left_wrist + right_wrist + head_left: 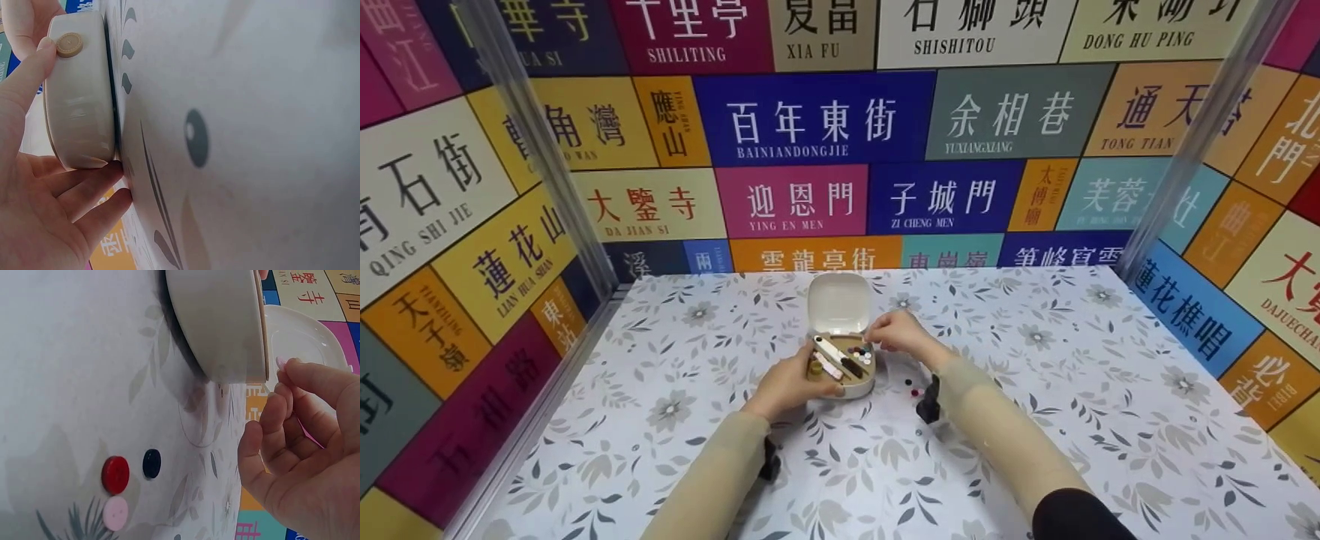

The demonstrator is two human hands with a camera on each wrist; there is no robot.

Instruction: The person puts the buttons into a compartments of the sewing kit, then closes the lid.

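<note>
A cream sewing box (856, 391) stands on the table with its lid (840, 304) raised. My left hand (791, 381) holds it from the left, thumb by the round tan catch (70, 45) and fingers along its side. Over the box's right rim, my right hand (901, 334) pinches a small pink button (280, 363) between thumb and forefinger. Inside lie a slim white-and-black tool (840, 355), a pinkish-white stick (828, 366), a small yellowish item (816, 367) and several loose buttons (864, 355) in the right part.
On the table right of the box lie a red button (115, 475), a dark blue button (151, 463) and another pink button (115, 513). A leaf-patterned cloth (675, 450) covers the table. Panels with place names (810, 120) stand along the back and both sides.
</note>
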